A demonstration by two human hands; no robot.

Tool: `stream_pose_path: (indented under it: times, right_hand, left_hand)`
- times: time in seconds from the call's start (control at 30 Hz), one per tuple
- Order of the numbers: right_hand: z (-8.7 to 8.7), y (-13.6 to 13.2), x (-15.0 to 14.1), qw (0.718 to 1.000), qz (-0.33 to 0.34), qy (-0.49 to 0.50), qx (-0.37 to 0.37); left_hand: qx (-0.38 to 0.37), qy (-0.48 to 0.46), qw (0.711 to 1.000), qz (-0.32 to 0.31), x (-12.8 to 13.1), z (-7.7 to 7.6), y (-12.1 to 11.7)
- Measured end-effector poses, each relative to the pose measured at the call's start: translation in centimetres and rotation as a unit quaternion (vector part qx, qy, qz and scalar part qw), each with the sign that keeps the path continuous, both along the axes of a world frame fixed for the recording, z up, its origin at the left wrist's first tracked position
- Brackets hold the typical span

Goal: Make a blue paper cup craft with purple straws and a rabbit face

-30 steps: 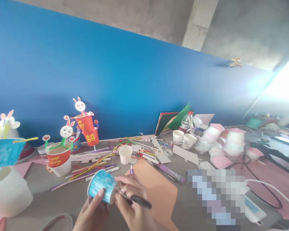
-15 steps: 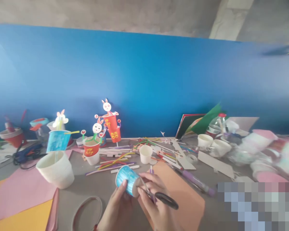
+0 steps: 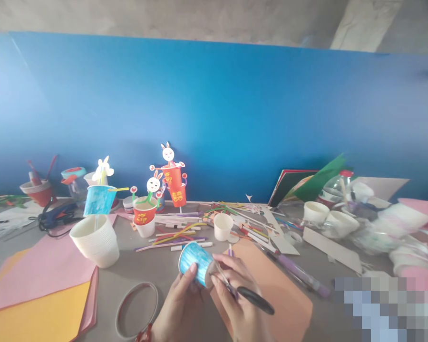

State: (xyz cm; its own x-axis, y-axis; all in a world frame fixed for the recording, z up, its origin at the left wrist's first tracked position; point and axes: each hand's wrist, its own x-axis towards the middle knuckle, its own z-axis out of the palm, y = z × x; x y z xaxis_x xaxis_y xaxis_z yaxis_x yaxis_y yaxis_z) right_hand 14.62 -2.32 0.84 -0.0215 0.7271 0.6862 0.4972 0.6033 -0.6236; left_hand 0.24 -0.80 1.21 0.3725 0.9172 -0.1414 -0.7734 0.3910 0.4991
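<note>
A paper cup (image 3: pixel 197 262) coloured blue lies tilted in my left hand (image 3: pixel 181 295), its base turned toward the right. My left thumb presses on its side. My right hand (image 3: pixel 239 295) is closed round a pair of scissors (image 3: pixel 254 299) with black handles, its blades at the cup's base. Whether the tip pierces the base I cannot make out. Under my right hand lies a sheet of orange paper (image 3: pixel 271 285). A small white paper cup (image 3: pixel 223 227) stands just beyond the blue one.
At left, stacked white cups (image 3: pixel 96 242) hold a blue cup figure (image 3: pixel 99 200). Red cup rabbits (image 3: pixel 173 183) stand by the blue panel (image 3: pixel 214 109). Markers (image 3: pixel 181 230), a tape ring (image 3: pixel 137 311), pink paper (image 3: pixel 53 266), a glue gun (image 3: pixel 59 216) and a plastic bottle (image 3: pixel 337 187) lie around.
The view has shifted, so everything on the table appears further right. My hands keep the same hold on the blue cup and scissors, with the blades still at the base.
</note>
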Motion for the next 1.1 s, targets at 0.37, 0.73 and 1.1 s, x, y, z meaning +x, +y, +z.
stream_pose_path:
  times: [0.37,0.73,1.1]
  right_hand:
    - [-1.7,-0.2,-0.7,0.986,-0.047,0.130,-0.097]
    - [-0.4,-0.1,-1.1,0.928,0.000,0.287,-0.238]
    - [-0.4,-0.1,-0.6,0.971,-0.017,0.180,-0.156]
  left_hand:
    - [0.012,-0.005,1.000,0.021,0.2,-0.2,-0.3]
    - [0.016,-0.001,0.999,0.034,0.4,-0.3,-0.3]
    - [-0.012,-0.004,1.000,0.021,0.4,0.3,-0.2]
